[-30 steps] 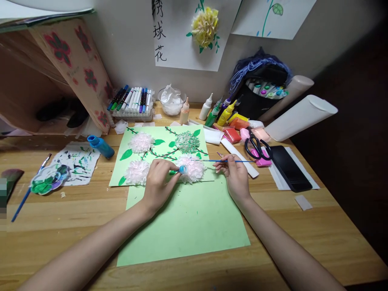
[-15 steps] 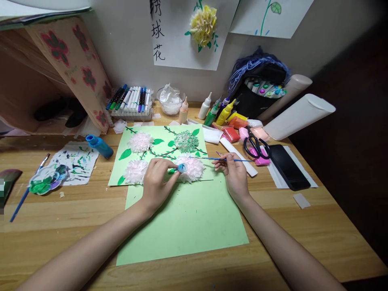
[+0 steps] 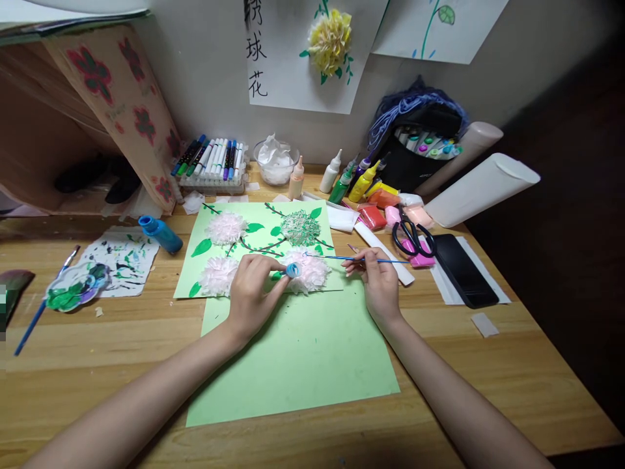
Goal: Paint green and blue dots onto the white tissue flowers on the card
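Observation:
Between the thumb and fingers of my left hand (image 3: 254,286) is a small bottle cap (image 3: 293,270) with blue paint inside. A thin blue paintbrush (image 3: 336,257) lies nearly level in the pinched fingers of my right hand (image 3: 381,293). Its tip is at the upper part of the lower right pale pink paper flower (image 3: 316,273), where small blue marks show. Two more pale pink flowers and a green-painted flower (image 3: 301,228) sit on the light green paper (image 3: 188,280), among painted branches and leaves. Under my wrists lies another green sheet (image 3: 293,371).
An open blue paint bottle (image 3: 160,234) leans at the left, near a stained tissue (image 3: 129,260) and a paint palette (image 3: 73,290). Black scissors (image 3: 413,238), a phone (image 3: 466,270) and clay packets (image 3: 372,216) lie right. Paint bottles (image 3: 342,185) and markers (image 3: 215,159) stand behind.
The brush tip has shifted very slightly over the flower. Both hands keep almost the same place and the same hold.

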{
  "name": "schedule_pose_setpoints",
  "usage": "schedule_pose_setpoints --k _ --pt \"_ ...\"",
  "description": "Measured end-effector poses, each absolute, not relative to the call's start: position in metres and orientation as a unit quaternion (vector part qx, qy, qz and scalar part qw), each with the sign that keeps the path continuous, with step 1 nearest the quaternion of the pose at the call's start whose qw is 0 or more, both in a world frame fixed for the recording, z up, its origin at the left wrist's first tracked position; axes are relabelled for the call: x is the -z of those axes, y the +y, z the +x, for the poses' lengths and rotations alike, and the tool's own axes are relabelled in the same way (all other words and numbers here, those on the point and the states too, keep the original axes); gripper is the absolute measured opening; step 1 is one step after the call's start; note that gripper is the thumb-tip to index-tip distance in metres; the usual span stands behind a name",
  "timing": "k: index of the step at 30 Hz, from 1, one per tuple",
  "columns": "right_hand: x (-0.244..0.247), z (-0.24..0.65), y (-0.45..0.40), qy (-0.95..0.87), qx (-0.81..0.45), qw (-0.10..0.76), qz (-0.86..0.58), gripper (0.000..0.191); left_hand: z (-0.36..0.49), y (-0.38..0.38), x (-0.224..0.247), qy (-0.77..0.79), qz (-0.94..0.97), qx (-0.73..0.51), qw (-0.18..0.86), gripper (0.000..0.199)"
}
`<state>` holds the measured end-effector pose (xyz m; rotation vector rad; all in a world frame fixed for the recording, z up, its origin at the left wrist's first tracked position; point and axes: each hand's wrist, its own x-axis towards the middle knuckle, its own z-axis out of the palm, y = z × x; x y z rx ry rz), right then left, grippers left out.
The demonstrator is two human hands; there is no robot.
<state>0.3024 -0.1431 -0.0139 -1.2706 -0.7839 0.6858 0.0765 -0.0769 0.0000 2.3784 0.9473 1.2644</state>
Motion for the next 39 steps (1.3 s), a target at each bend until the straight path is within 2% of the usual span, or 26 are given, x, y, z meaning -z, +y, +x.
schedule_pose_setpoints --k 16,21,27,39 --pt "0.0086 0.3029 -0.1456 -0.358 -0.261 0.704 -0.555 0.035 0.0758 -0.0759 0.0009 0.325 0.826 -0.438 0.143 0.015" --pt "0.0076 0.3017 -0.1469 -0.386 -0.270 0.679 -0.563 0.034 0.0759 -0.0757 0.0001 0.323 0.828 -0.436 0.141 0.016" --pt "0.0077 0.3026 -0.1475 -0.392 -0.244 0.699 -0.546 0.033 0.0756 -0.0763 0.0001 0.326 0.828 -0.434 0.143 0.016" --pt "0.0092 0.3042 -0.1477 -0.404 -0.255 0.682 -0.553 0.032 0.0756 -0.0758 0.0013 0.320 0.828 -0.438 0.141 0.015"
